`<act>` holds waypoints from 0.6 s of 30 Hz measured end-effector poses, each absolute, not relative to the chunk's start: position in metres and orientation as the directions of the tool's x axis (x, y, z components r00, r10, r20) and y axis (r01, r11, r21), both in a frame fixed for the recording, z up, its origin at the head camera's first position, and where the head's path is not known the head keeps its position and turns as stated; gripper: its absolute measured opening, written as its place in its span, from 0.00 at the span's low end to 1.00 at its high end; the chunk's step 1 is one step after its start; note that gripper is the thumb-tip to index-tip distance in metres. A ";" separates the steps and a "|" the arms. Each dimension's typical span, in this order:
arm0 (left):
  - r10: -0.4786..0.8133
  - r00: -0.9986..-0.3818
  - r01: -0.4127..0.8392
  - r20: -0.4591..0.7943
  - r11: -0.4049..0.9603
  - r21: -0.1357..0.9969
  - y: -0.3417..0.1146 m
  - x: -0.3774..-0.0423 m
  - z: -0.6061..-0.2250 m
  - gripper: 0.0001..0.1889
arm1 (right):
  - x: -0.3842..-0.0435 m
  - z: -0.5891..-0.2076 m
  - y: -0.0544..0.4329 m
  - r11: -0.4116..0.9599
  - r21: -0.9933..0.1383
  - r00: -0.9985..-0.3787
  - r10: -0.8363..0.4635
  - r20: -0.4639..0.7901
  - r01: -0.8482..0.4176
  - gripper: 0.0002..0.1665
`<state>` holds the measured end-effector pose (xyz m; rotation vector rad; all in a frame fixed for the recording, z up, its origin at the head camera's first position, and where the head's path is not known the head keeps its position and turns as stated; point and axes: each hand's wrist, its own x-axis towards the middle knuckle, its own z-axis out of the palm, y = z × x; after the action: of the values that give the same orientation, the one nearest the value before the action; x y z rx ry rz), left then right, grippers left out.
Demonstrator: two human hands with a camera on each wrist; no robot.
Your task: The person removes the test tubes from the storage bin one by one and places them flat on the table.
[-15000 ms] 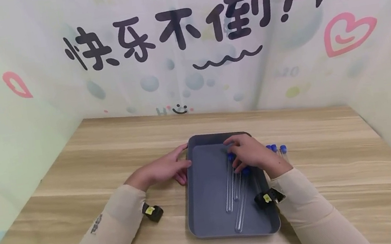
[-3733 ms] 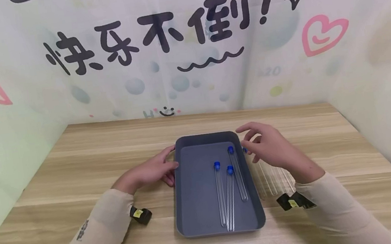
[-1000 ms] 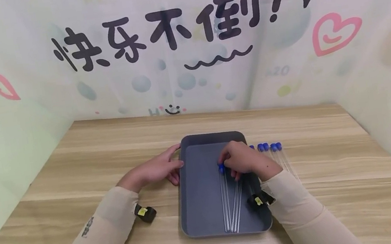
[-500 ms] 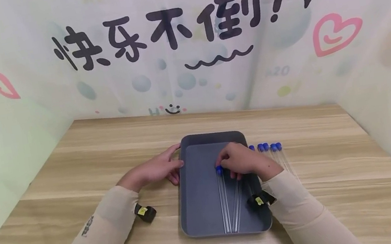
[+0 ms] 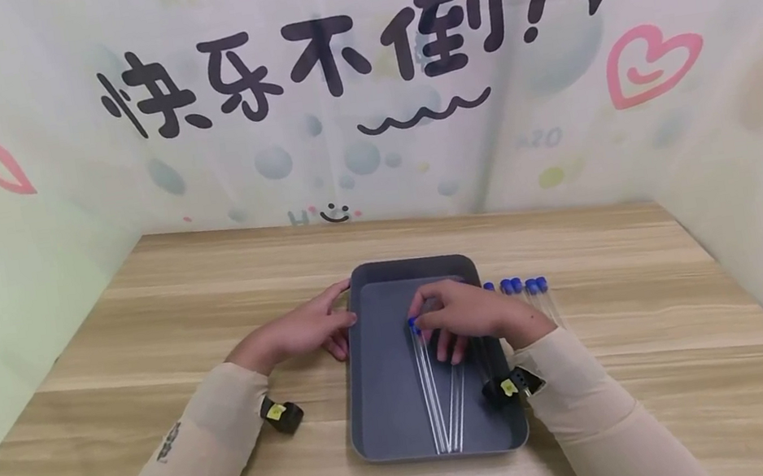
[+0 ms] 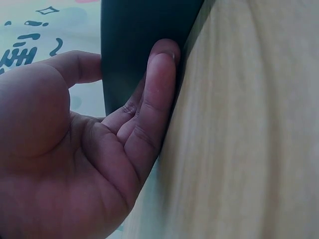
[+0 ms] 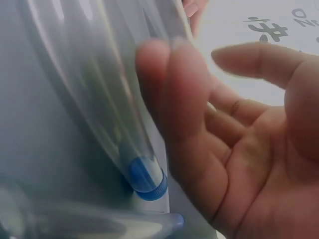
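Pale brown covers the bench [image 5: 149, 363] at the far left. Next comes the left hand [image 5: 310, 331], its fingers loose and a little spread, resting against the side of a gray tray [image 5: 389, 385]. The tray looks light, so a soft touch should steady it. Inside it, a clear test tube [image 5: 431, 395] slants a bit, beside other tubes [image 5: 457, 408]. The right hand [image 5: 467, 314] pinches its blue cap [image 5: 412, 322] in a narrow hold. The tube looks light, hard and slick, and it may roll. I cannot tell glass from plastic; if glass, it could crack. The cap seems the best place to hold. More capped tubes [image 5: 512, 286] lie on the bench, right of the tray.
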<state>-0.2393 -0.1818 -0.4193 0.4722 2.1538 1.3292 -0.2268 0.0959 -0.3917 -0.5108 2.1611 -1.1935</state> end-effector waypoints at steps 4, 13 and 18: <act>0.558 -0.782 0.001 -0.276 0.444 0.896 -0.181 -0.239 -0.419 0.36 | -0.227 -0.391 0.095 0.484 -0.875 -0.707 -0.619 -0.342 -0.001 0.12; 0.560 -0.781 0.001 -0.276 0.443 0.897 -0.181 -0.239 -0.417 0.36 | -0.223 -0.388 0.093 0.444 -0.895 -0.640 -0.681 -0.355 0.024 0.30; 0.560 -0.780 -0.004 -0.281 0.445 0.896 -0.181 -0.240 -0.417 0.36 | -0.221 -0.389 0.090 0.440 -0.898 -0.613 -0.701 -0.365 0.031 0.35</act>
<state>-0.2395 -0.1807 -0.4172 0.4641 2.1454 1.3320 -0.2207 0.0900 -0.3893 -0.5641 1.9363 -1.2276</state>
